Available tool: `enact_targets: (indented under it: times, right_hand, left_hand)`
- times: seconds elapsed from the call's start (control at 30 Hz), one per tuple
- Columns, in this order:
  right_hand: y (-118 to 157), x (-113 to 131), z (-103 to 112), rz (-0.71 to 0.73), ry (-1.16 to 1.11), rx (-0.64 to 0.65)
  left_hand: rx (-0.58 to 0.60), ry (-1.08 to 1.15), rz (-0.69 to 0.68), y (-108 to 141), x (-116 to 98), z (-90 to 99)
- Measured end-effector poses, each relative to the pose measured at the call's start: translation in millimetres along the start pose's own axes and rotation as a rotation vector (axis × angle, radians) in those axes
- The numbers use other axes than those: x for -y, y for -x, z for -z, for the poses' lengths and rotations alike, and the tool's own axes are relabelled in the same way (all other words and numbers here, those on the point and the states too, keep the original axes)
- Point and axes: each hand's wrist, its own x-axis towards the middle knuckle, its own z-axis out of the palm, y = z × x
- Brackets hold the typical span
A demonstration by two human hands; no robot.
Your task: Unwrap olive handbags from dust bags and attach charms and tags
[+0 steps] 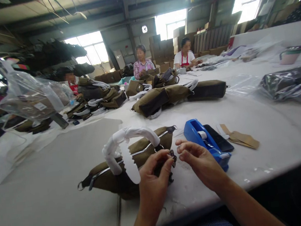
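Observation:
An olive bag (143, 146) with dark ends and a silver zipper lies on the white table in front of me. Its handle (131, 132) is wrapped in white material and arches upward; a white toothed strip (129, 163) hangs beside it. My left hand (156, 173) pinches a small dark metal piece (173, 157) at the bag's near right side. Just right of that piece is my right hand (199, 160), fingers curled and apart, with nothing visible between them. A blue tape dispenser (194, 126) stands beyond my right hand, touching distance unclear.
Beside the dispenser lie a black flat object (216, 136) and brown paper tags (245, 140). More olive bags (154, 100) are across the table (274, 126). Clear plastic (291, 83) lies at right, hanging plastic (31, 92) at left. Several people sit beyond.

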Motion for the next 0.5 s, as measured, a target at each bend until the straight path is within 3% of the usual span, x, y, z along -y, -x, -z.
enact_targets:
  times: [0.5]
  right_hand:
    - [1.5, -4.9, 0.3, 0.193, 0.423, 0.041]
  left_hand:
    - [-0.043, -0.059, -0.093, 1.7, -7.2, -1.8]
